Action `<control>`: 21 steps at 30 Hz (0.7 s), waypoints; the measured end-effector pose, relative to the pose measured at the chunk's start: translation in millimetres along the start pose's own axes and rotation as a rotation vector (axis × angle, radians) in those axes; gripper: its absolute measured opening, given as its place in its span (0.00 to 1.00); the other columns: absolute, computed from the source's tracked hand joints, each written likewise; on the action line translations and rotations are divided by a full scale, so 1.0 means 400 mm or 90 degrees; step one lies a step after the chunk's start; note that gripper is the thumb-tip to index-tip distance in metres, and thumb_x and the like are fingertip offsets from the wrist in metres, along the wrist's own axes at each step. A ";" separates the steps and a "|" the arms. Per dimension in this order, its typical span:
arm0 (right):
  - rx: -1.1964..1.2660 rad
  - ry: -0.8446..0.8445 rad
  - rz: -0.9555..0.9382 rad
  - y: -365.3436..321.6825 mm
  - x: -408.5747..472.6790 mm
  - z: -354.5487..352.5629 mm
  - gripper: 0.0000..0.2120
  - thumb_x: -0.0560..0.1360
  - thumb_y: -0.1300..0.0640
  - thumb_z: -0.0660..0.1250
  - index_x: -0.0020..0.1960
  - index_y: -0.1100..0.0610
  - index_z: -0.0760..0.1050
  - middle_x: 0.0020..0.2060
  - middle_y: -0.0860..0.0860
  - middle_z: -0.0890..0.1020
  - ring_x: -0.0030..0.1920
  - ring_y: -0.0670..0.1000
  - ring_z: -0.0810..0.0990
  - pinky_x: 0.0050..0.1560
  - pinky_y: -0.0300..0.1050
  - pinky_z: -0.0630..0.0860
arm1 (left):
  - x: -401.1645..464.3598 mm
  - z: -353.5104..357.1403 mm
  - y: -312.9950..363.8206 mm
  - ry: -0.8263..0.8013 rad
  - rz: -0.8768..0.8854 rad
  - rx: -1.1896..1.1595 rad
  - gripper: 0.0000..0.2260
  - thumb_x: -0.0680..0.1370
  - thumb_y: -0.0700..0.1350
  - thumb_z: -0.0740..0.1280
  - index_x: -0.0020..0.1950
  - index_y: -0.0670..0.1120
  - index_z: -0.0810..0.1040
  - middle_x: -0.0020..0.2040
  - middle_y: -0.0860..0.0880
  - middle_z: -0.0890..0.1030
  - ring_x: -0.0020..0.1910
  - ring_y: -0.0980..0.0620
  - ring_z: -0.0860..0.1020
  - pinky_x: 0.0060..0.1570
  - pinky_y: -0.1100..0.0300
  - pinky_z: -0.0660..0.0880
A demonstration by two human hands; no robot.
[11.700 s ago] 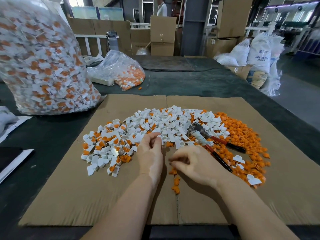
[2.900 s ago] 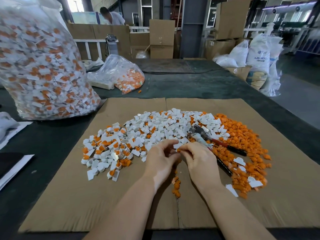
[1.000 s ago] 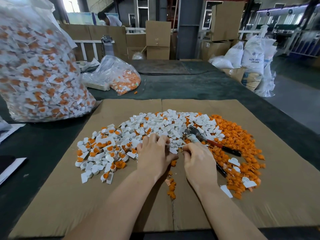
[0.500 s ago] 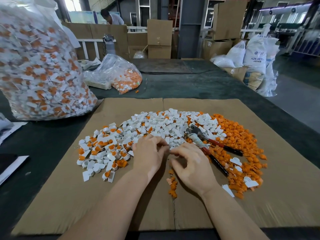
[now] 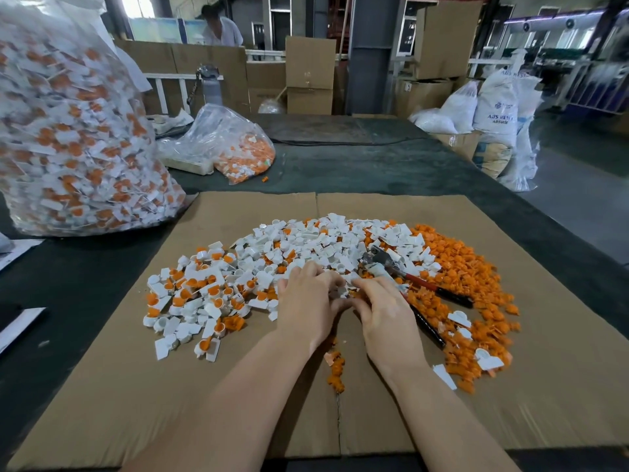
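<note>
Pinching a small white plastic cap [image 5: 340, 291] between the curled fingertips of my left hand [image 5: 306, 303] and right hand [image 5: 386, 313]. It sits at the near edge of the white-and-orange cap pile [image 5: 306, 243] on the brown cardboard sheet [image 5: 136, 403].

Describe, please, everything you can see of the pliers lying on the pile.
The pliers lie flat on the white and orange plastic pieces, just right of the right hand. The grey metal head points up-left; two spread handles, red then black at their ends, run down-right. No hand holds them.
</note>
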State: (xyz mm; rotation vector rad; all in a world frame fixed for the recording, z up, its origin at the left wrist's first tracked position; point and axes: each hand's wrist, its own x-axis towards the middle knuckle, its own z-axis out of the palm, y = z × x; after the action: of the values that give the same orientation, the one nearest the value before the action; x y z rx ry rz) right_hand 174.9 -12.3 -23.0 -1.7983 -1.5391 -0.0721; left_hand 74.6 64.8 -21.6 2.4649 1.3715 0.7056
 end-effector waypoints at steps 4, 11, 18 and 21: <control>-0.009 -0.033 0.014 0.003 0.001 0.002 0.13 0.77 0.62 0.63 0.61 0.60 0.75 0.54 0.53 0.75 0.51 0.50 0.76 0.52 0.40 0.73 | -0.012 -0.001 -0.005 0.020 0.041 -0.010 0.12 0.75 0.56 0.67 0.55 0.54 0.74 0.53 0.53 0.76 0.55 0.52 0.69 0.53 0.56 0.60; 0.022 0.024 -0.006 -0.003 -0.004 -0.005 0.07 0.72 0.65 0.70 0.49 0.59 0.78 0.44 0.51 0.80 0.48 0.49 0.76 0.50 0.37 0.71 | -0.030 -0.016 -0.006 0.052 -0.002 -0.202 0.06 0.77 0.45 0.67 0.54 0.50 0.78 0.43 0.55 0.77 0.38 0.63 0.72 0.38 0.76 0.67; 0.201 0.049 0.092 0.004 -0.001 -0.010 0.05 0.70 0.63 0.73 0.39 0.56 0.79 0.33 0.46 0.80 0.36 0.43 0.79 0.38 0.32 0.74 | -0.042 -0.014 -0.014 0.018 -0.086 -0.338 0.11 0.76 0.44 0.69 0.58 0.51 0.78 0.43 0.56 0.76 0.41 0.61 0.75 0.37 0.75 0.68; 0.260 0.038 0.140 0.009 0.000 -0.006 0.05 0.72 0.63 0.71 0.41 0.54 0.81 0.34 0.45 0.81 0.37 0.41 0.80 0.40 0.31 0.76 | -0.041 -0.017 -0.021 -0.003 -0.113 -0.388 0.11 0.75 0.43 0.70 0.56 0.49 0.78 0.41 0.56 0.77 0.40 0.61 0.76 0.37 0.75 0.70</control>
State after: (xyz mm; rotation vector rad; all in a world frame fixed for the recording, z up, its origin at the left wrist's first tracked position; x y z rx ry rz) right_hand 178.9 -13.8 -23.1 -1.6049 -1.2013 0.2740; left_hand 57.7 55.3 -23.9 1.8460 1.1351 0.9095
